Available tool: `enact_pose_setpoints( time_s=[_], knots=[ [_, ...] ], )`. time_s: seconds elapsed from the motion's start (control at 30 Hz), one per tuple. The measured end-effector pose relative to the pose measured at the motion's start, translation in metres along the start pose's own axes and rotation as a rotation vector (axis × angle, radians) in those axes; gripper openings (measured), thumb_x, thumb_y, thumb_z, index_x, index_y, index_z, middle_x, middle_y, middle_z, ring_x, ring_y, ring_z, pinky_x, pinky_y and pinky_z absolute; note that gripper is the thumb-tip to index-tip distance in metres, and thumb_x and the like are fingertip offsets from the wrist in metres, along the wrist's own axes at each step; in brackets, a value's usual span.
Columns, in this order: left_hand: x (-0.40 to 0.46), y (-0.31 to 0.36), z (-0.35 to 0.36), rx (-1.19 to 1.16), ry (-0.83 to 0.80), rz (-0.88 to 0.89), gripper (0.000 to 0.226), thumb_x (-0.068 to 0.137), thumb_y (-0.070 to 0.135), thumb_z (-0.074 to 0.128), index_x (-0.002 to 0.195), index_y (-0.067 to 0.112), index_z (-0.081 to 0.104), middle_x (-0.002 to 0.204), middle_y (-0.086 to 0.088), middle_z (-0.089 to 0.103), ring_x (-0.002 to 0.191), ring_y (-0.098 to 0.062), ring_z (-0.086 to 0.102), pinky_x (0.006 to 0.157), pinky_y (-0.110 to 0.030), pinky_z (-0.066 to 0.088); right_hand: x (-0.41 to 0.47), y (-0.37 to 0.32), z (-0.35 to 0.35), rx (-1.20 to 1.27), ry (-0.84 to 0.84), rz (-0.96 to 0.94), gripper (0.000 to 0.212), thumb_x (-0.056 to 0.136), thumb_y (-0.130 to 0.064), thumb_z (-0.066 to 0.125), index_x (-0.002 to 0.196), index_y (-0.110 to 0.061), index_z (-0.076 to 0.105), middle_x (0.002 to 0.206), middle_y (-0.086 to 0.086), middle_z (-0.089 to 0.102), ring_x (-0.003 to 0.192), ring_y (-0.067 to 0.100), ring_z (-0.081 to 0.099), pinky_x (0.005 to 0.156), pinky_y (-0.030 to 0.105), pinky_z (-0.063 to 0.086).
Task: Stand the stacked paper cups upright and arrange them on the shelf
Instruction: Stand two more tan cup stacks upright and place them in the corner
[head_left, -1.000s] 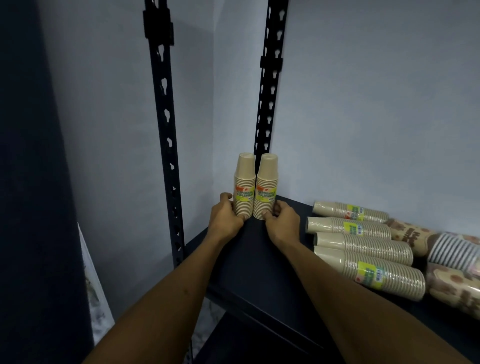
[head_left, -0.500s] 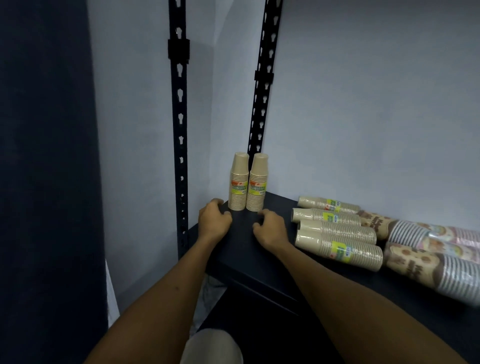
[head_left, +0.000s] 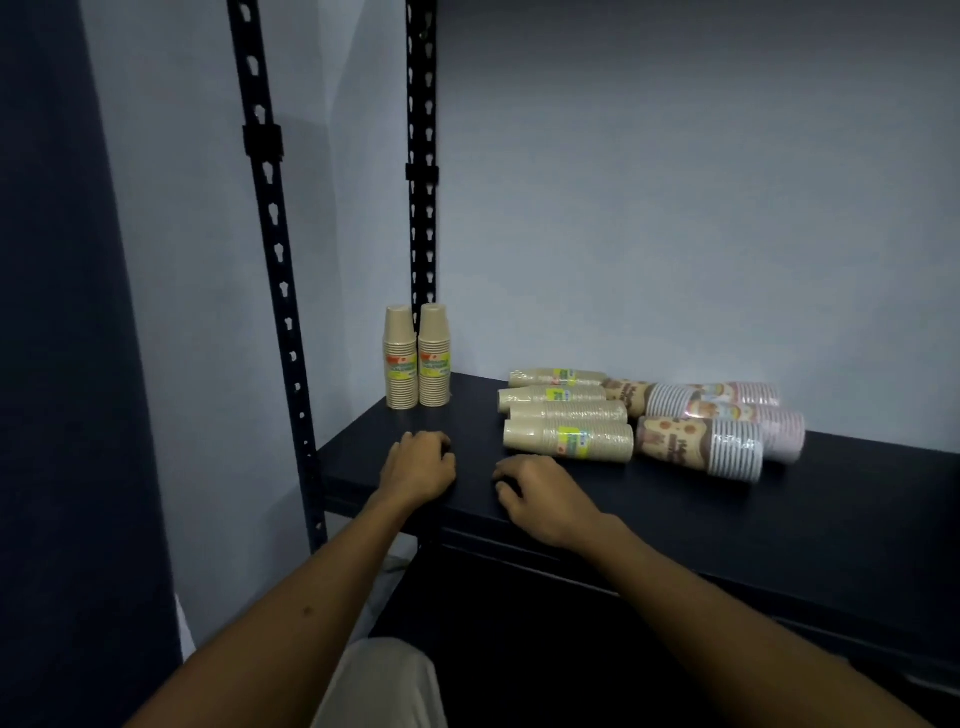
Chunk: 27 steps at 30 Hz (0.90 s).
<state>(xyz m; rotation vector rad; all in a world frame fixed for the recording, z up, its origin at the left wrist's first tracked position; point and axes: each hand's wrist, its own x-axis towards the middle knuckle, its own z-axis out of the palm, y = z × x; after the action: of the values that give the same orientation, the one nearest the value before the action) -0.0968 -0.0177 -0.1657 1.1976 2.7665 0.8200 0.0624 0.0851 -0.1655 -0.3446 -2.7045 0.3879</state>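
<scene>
- Nearest us, both hands sit on the front part of the dark shelf (head_left: 779, 509). The left hand (head_left: 418, 467) and right hand (head_left: 540, 499) are loosely curled, knuckles up, and we see nothing held in either.
- Just beyond and right of the right hand we see the front lying kraft stack (head_left: 569, 440), long axis running left-right, closed end toward the left. It's close to that hand but not touching.
- Behind it lie three more kraft stacks (head_left: 563, 400) in parallel, same orientation.
- Right of those we see printed stacks (head_left: 706, 441) on their sides too, well apart from the left hand.
- Farthest back left, two upright kraft stacks (head_left: 417, 356) stand touching, against the rear post (head_left: 421, 156).
- We judge the right hand is better placed for the next pick; the stack needs tipping up on end.
</scene>
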Motion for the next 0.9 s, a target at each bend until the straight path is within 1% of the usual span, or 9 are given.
enact_pose_setpoints(
  time_s=[0.07,0.17,0.3,0.33,0.4,0.47,0.67,0.77,0.9],
  knots=[
    [0.003,0.011,0.007,0.020,-0.036,0.055,0.035,0.093,0.026,0.046,0.123,0.013,0.058,0.127,-0.012,0.058,0.119,-0.029,0.050,0.100,-0.043,0.043,-0.014,0.007,-0.009,-0.047,0.058,0.001,0.021,0.090,-0.022,0.048,0.094,-0.013,0.066,0.101,0.003,0.066,0.094,0.023,0.059,0.079,0.041,0.051],
    [0.005,0.031,0.016,0.102,-0.090,0.119,0.036,0.095,0.027,0.039,0.122,0.009,0.055,0.127,-0.015,0.055,0.118,-0.030,0.048,0.100,-0.043,0.040,-0.029,0.021,-0.020,-0.112,0.166,0.045,0.022,0.090,-0.021,0.050,0.104,-0.012,0.064,0.109,0.004,0.064,0.103,0.022,0.054,0.083,0.040,0.049],
    [0.014,0.044,0.026,0.163,-0.117,0.141,0.038,0.096,0.031,0.037,0.120,0.007,0.052,0.130,-0.019,0.051,0.123,-0.033,0.043,0.104,-0.043,0.035,-0.040,0.055,-0.045,-0.392,0.245,0.036,0.023,0.079,-0.008,0.057,0.101,-0.005,0.062,0.107,0.013,0.061,0.095,0.033,0.057,0.075,0.045,0.051],
    [0.017,0.042,0.027,0.159,-0.126,0.149,0.039,0.095,0.033,0.037,0.120,0.007,0.052,0.130,-0.018,0.050,0.123,-0.033,0.043,0.104,-0.043,0.035,-0.041,0.066,-0.051,-0.464,0.254,0.038,0.028,0.076,-0.006,0.059,0.104,-0.004,0.060,0.112,0.016,0.060,0.098,0.036,0.057,0.076,0.046,0.051],
    [0.026,0.036,0.025,0.157,-0.148,0.166,0.045,0.094,0.040,0.038,0.124,0.008,0.051,0.133,-0.017,0.048,0.126,-0.032,0.041,0.106,-0.043,0.034,-0.043,0.082,-0.060,-0.551,0.255,0.051,0.039,0.077,-0.007,0.063,0.116,-0.003,0.057,0.127,0.022,0.055,0.114,0.040,0.054,0.087,0.048,0.051],
    [0.036,0.029,0.023,0.160,-0.170,0.185,0.051,0.094,0.046,0.040,0.128,0.010,0.049,0.135,-0.015,0.047,0.127,-0.030,0.041,0.106,-0.043,0.035,-0.042,0.090,-0.063,-0.561,0.241,0.040,0.047,0.080,-0.014,0.066,0.124,-0.004,0.054,0.137,0.022,0.050,0.125,0.039,0.048,0.096,0.047,0.048],
    [0.052,0.027,0.029,0.162,-0.094,0.225,0.045,0.093,0.045,0.042,0.122,0.012,0.051,0.125,-0.010,0.053,0.116,-0.025,0.048,0.098,-0.039,0.041,-0.023,0.100,-0.057,-0.514,0.259,-0.098,0.054,0.086,-0.039,0.058,0.131,-0.009,0.050,0.138,0.012,0.051,0.126,0.029,0.047,0.102,0.040,0.043],
    [0.053,0.027,0.033,0.165,-0.054,0.242,0.042,0.094,0.043,0.042,0.120,0.011,0.053,0.122,-0.009,0.053,0.113,-0.025,0.049,0.096,-0.039,0.041,-0.013,0.108,-0.051,-0.504,0.257,-0.141,0.059,0.082,-0.039,0.064,0.130,-0.007,0.052,0.130,0.012,0.058,0.120,0.029,0.052,0.099,0.041,0.045],
    [0.055,0.026,0.034,0.164,-0.048,0.246,0.040,0.094,0.042,0.043,0.117,0.012,0.053,0.121,-0.009,0.054,0.114,-0.025,0.049,0.096,-0.040,0.041,-0.011,0.118,-0.045,-0.461,0.273,-0.157,0.057,0.080,-0.031,0.069,0.130,-0.009,0.054,0.123,0.008,0.062,0.110,0.029,0.058,0.091,0.042,0.048]
  ],
)
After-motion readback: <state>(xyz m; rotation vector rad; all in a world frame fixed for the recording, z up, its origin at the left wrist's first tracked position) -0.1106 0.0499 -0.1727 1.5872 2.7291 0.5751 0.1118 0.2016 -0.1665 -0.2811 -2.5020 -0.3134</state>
